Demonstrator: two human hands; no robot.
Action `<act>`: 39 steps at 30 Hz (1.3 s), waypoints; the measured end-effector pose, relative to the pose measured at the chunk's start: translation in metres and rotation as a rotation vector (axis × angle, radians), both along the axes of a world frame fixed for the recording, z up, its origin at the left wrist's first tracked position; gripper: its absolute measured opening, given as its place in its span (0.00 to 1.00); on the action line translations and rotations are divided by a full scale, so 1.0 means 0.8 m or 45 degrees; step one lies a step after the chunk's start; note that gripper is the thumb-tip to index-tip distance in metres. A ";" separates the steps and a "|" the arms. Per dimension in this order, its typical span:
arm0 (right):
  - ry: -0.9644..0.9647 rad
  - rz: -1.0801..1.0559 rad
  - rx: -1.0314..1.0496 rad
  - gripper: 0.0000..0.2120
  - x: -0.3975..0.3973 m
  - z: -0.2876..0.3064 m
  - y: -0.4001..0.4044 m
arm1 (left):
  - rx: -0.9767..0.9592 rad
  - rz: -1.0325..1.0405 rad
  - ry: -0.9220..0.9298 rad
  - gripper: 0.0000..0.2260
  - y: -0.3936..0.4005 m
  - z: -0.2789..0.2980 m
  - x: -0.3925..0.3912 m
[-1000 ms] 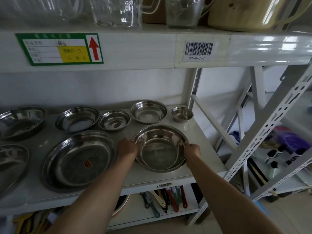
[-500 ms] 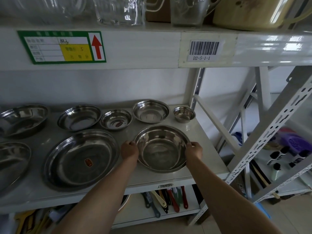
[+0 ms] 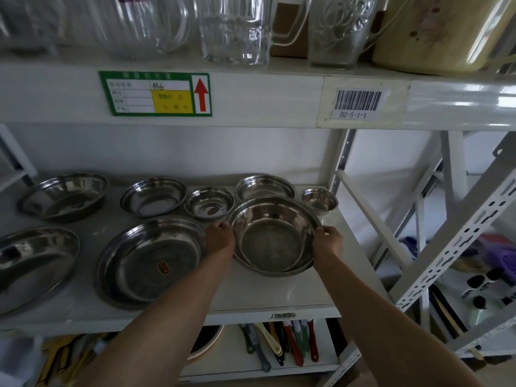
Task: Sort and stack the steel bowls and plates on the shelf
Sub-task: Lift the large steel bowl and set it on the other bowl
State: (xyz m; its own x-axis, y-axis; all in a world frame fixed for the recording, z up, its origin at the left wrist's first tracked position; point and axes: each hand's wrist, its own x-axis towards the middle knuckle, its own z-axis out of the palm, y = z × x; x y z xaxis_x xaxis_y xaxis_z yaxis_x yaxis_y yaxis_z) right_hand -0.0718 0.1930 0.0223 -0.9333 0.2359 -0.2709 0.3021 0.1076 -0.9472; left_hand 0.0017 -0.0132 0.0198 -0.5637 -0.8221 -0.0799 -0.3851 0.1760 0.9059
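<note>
A large steel bowl (image 3: 272, 241) is held tilted toward me above the white shelf (image 3: 282, 294), its far rim raised. My left hand (image 3: 220, 238) grips its left rim and my right hand (image 3: 327, 241) grips its right rim. Left of it lies a wide steel plate (image 3: 150, 261) with a red sticker. Behind stand a small bowl (image 3: 210, 203) with a sticker, a medium bowl (image 3: 265, 186) partly hidden by the held one, and a tiny bowl (image 3: 319, 199). Further left are a shallow bowl (image 3: 153, 196), a larger bowl (image 3: 62, 195) and a plate (image 3: 30, 263).
The upper shelf beam (image 3: 265, 99) with a green label and barcode hangs close overhead, carrying glass jugs (image 3: 234, 29). A white upright and diagonal brace (image 3: 371, 227) bound the right side. Below the shelf lie coloured utensils (image 3: 279, 344).
Both hands have lifted the large bowl off the shelf and tilted it, moving it slightly back toward the rear row. The view has dropped lower and closer.
</note>
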 end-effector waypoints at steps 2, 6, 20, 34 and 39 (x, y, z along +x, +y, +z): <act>0.028 0.003 -0.005 0.10 0.000 0.008 -0.007 | 0.006 0.032 0.011 0.14 -0.007 0.003 0.003; 0.053 0.071 -0.021 0.09 0.002 0.020 -0.021 | -0.009 0.071 0.065 0.14 -0.019 0.015 0.011; 0.100 0.224 0.023 0.13 0.020 0.055 -0.094 | 0.074 0.320 0.189 0.13 -0.062 0.037 0.059; 0.079 0.460 -0.098 0.10 0.079 0.059 -0.201 | 0.070 0.542 0.364 0.11 -0.151 0.024 0.150; 0.045 0.489 -0.116 0.08 0.095 0.053 -0.241 | 0.110 0.549 0.441 0.12 -0.186 0.013 0.178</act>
State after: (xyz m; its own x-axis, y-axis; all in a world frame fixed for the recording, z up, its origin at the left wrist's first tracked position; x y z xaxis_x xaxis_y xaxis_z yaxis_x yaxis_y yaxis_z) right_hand 0.0041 0.0005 0.0647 -0.9580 -0.1561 -0.2407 0.2232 0.1215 -0.9672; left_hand 0.1443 -0.1621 0.0305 -0.1831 -0.9827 -0.0268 -0.0827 -0.0117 0.9965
